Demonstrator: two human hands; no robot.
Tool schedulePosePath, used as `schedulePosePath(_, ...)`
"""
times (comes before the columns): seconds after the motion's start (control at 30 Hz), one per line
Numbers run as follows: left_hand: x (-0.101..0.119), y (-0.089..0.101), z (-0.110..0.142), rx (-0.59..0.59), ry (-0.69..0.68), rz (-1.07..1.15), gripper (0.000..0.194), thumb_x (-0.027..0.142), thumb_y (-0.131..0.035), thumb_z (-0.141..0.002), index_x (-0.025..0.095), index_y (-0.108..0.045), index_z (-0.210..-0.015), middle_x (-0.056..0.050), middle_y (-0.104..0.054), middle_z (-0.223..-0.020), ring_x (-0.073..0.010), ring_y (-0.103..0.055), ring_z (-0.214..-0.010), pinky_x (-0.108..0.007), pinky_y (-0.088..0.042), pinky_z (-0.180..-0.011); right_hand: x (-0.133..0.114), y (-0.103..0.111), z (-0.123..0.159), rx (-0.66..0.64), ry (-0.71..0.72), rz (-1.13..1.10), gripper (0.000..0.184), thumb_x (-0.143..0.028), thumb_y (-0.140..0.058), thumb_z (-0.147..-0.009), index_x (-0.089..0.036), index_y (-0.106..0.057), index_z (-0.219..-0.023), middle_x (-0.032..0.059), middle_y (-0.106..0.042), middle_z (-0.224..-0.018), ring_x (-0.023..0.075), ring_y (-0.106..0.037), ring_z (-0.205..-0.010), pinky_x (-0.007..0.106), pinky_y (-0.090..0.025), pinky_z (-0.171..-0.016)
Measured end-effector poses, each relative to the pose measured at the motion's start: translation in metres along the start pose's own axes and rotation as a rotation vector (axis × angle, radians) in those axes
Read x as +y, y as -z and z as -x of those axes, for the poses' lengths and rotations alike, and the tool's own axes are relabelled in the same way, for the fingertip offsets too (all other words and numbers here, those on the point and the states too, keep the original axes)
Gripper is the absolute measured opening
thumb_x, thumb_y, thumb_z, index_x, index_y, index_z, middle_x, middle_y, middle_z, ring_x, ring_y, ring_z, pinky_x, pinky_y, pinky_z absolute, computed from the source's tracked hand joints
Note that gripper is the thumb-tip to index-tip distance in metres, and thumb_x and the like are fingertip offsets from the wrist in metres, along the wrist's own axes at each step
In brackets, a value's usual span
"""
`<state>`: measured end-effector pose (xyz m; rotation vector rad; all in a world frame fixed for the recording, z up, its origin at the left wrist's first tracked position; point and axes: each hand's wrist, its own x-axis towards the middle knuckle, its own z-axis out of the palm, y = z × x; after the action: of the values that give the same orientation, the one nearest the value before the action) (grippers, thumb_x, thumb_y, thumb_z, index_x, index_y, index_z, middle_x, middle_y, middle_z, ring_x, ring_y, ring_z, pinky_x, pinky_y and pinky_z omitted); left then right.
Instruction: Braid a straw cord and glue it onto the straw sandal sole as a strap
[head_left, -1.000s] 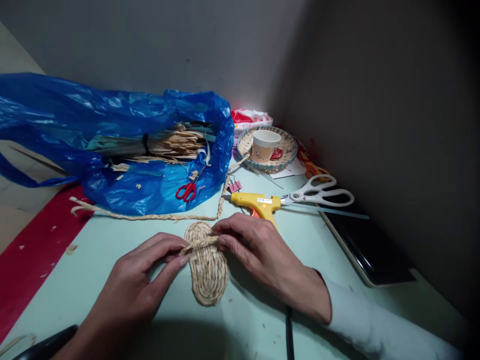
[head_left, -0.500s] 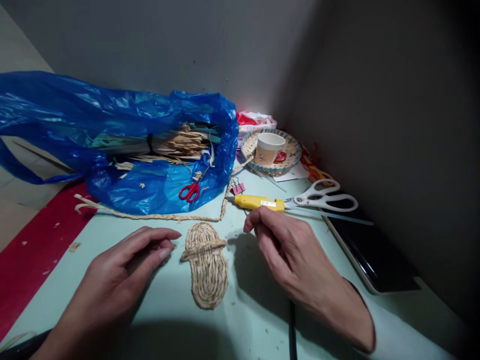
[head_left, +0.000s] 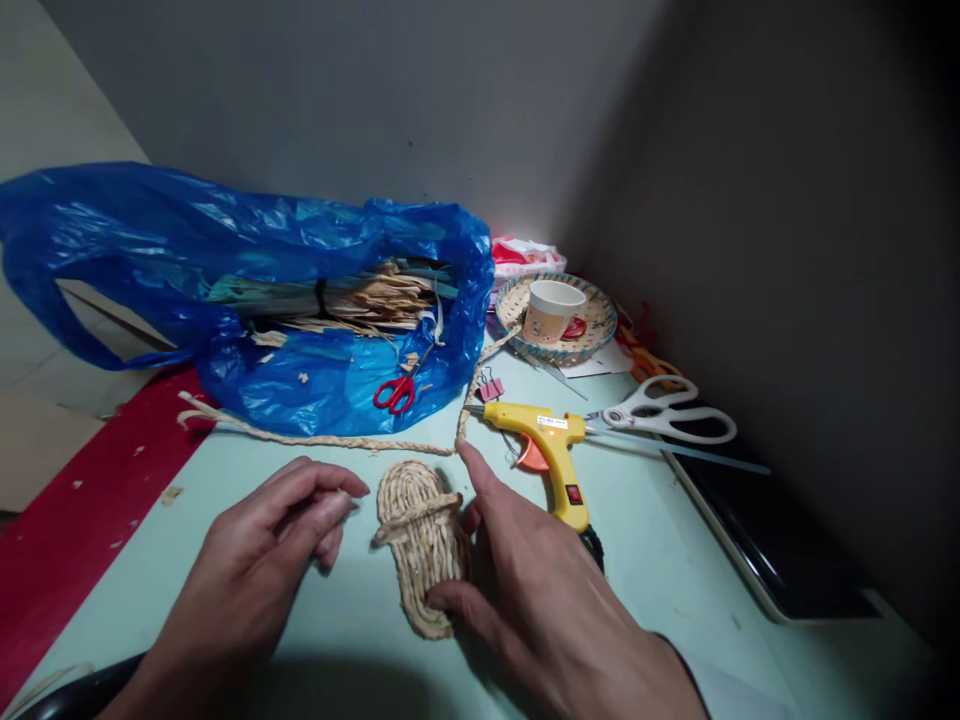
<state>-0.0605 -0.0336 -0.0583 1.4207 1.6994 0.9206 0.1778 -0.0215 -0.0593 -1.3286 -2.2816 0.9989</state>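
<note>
Through my head camera I have the oval woven sole point(head_left: 429, 570) flat on the pale green table point(head_left: 652, 575), nearer me than the yellow glue gun point(head_left: 553, 436) and to its left; a braided strap point(head_left: 420, 519) lies across the sole. My left hand point(head_left: 274, 545), well left of the glue gun, is loosely curled with nothing in its fingers, just apart from the sole. My right hand point(head_left: 536, 580), on the near side of the glue gun, has thumb and forefinger spread wide, the thumb over the sole's near end; whether it grips I cannot tell. Left of the glue gun I also see a long straw braid point(head_left: 352, 442) and, beyond that, a blue plastic bag point(head_left: 270, 225) with red-handled scissors point(head_left: 395, 394) on it. Behind the glue gun, a cup point(head_left: 551, 318) sits in a shallow basket point(head_left: 604, 320); white-handled scissors point(head_left: 675, 425) lie to its right
</note>
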Motion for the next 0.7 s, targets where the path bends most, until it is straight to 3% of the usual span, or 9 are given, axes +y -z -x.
schedulePosePath(0.1,-0.002,0.0,-0.001,-0.01,-0.002,0.07,0.023,0.046,-0.056,-0.093,0.028,-0.07,-0.094,0.006,-0.057,-0.065,-0.0138,-0.054,-0.056,-0.026,-0.042,-0.056,0.0,0.003,0.002,-0.041,-0.066,-0.107,0.089,-0.024,-0.063,-0.085,-0.028,-0.012,-0.158,0.0119,-0.059,-0.122,0.033,-0.056,-0.108,0.051,-0.045,-0.09)
schedulePosePath(0.23,0.001,-0.006,0.0,0.125,0.043,0.189,0.017,0.042,-0.065,-0.087,0.027,-0.07,-0.092,0.006,-0.057,-0.062,-0.0131,-0.052,-0.056,-0.024,-0.042,-0.055,-0.002,0.009,0.002,-0.059,-0.129,-0.238,0.073,-0.025,-0.065,-0.085,-0.025,-0.031,-0.149,0.0088,-0.058,-0.113,0.0273,-0.055,-0.099,0.043,-0.043,-0.086)
schedulePosePath(0.3,0.003,-0.008,0.0,0.175,0.057,0.228,0.018,0.043,-0.068,-0.083,0.026,-0.07,-0.088,0.006,-0.059,-0.059,-0.0139,-0.054,-0.055,-0.024,-0.044,-0.054,-0.004,0.013,0.0,-0.065,-0.127,-0.29,0.044,-0.023,-0.066,-0.083,-0.022,-0.052,-0.125,0.0054,-0.059,-0.1,0.0225,-0.055,-0.086,0.036,-0.043,-0.076)
schedulePosePath(0.37,0.005,-0.008,0.0,0.189,0.063,0.246,0.02,0.044,-0.07,-0.08,0.024,-0.069,-0.084,0.006,-0.06,-0.053,-0.0146,-0.056,-0.051,-0.025,-0.046,-0.051,-0.005,0.016,-0.003,-0.064,-0.126,-0.397,0.016,-0.023,-0.067,-0.081,-0.02,-0.058,-0.094,0.0021,-0.057,-0.087,0.0187,-0.052,-0.077,0.032,-0.04,-0.069)
schedulePosePath(0.43,0.005,-0.006,-0.001,0.178,0.065,0.251,0.021,0.044,-0.071,-0.078,0.023,-0.069,-0.08,0.006,-0.06,-0.047,-0.0143,-0.057,-0.046,-0.024,-0.046,-0.049,-0.005,0.02,-0.007,-0.072,-0.141,-0.606,0.017,-0.025,-0.072,-0.079,-0.02,-0.055,-0.081,-0.0002,-0.054,-0.08,0.0164,-0.049,-0.073,0.029,-0.039,-0.066)
schedulePosePath(0.53,0.003,-0.006,-0.002,0.146,0.073,0.258,0.024,0.046,-0.071,-0.079,0.022,-0.068,-0.076,0.006,-0.06,-0.045,-0.0126,-0.056,-0.039,-0.023,-0.044,-0.044,-0.006,0.026,-0.013,-0.119,-0.181,-0.942,0.032,-0.032,-0.083,-0.072,-0.02,-0.055,-0.084,-0.0025,-0.053,-0.077,0.0144,-0.048,-0.073,0.027,-0.039,-0.068)
schedulePosePath(0.7,-0.006,-0.013,-0.003,0.106,0.124,0.337,0.033,0.054,-0.072,-0.078,0.022,-0.066,-0.073,0.009,-0.057,-0.046,-0.0088,-0.05,-0.033,-0.018,-0.039,-0.035,-0.01,0.038,-0.016,-0.079,-0.177,-1.062,0.041,-0.038,-0.09,-0.064,-0.021,-0.057,-0.081,-0.0045,-0.048,-0.071,0.0178,-0.056,-0.077,0.03,-0.043,-0.074)
